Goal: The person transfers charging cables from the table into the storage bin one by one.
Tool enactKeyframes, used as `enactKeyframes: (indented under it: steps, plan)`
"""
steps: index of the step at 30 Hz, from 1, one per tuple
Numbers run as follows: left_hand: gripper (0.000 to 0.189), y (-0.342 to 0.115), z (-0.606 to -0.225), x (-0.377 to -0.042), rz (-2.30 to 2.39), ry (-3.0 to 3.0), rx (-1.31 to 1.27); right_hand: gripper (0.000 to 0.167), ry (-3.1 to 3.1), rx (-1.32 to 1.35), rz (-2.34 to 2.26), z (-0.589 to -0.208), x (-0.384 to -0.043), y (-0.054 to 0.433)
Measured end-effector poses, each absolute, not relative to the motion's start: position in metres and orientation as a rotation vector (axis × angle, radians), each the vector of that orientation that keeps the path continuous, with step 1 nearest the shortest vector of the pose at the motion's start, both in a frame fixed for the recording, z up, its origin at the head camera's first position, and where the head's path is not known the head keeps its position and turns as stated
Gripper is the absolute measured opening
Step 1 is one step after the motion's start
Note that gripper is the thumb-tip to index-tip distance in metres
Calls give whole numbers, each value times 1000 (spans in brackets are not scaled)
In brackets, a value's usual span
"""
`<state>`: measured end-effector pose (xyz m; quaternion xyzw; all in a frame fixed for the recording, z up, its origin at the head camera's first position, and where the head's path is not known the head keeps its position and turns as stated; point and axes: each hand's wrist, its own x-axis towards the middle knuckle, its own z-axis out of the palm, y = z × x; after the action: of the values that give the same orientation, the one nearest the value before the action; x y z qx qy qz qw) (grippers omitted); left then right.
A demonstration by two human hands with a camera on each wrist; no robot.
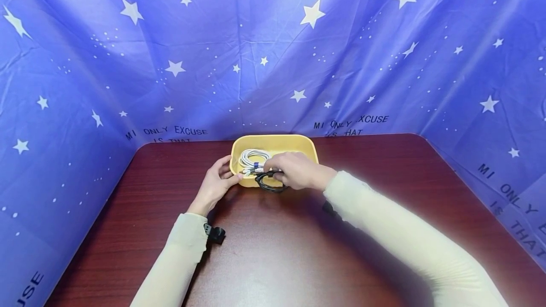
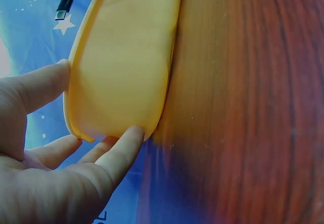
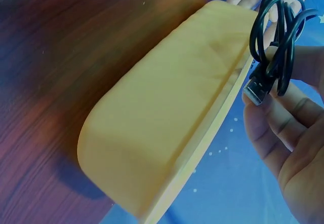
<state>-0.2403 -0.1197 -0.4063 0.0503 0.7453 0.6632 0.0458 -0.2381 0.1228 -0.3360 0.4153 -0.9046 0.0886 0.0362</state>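
A yellow plastic bin point(image 1: 294, 142) stands at the far edge of the table. Inside lies a coiled white cable point(image 1: 249, 158) with a blue tie round it. My left hand point(image 1: 215, 184) grips the bin's left end, thumb at the near rim and fingers round the side; the left wrist view shows fingertips on the yellow wall point(image 2: 121, 77). Over the near rim, my right hand point(image 1: 296, 172) pinches a coiled black cable point(image 1: 269, 184). In the right wrist view a metal USB plug point(image 3: 255, 91) sticks out of the black coil beside the fingers.
The dark red wooden table point(image 1: 273, 250) has its back edge right behind the bin. A blue curtain point(image 1: 239, 51) with white stars hangs behind and on both sides. Black straps with small devices point(image 1: 215, 234) sit at the wrists.
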Motion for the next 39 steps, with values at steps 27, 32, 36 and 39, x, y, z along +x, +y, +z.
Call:
enactKeyframes:
  steps: [27,32,36,39]
  plan:
    - [73,-120,-407,-240,2019,2283,155,24,-2693,1259,290,-332,-269,142]
    - [74,-121,-408,-241,2019,2273,159,27,-2712,1205,258,-332,-273,145]
    - [73,-121,-408,-241,2020,2271,155,29,-2778,1132,268,-331,-277,149]
    - [73,-121,-408,-242,2025,2262,152,28,-2805,1095,264,-333,-281,152]
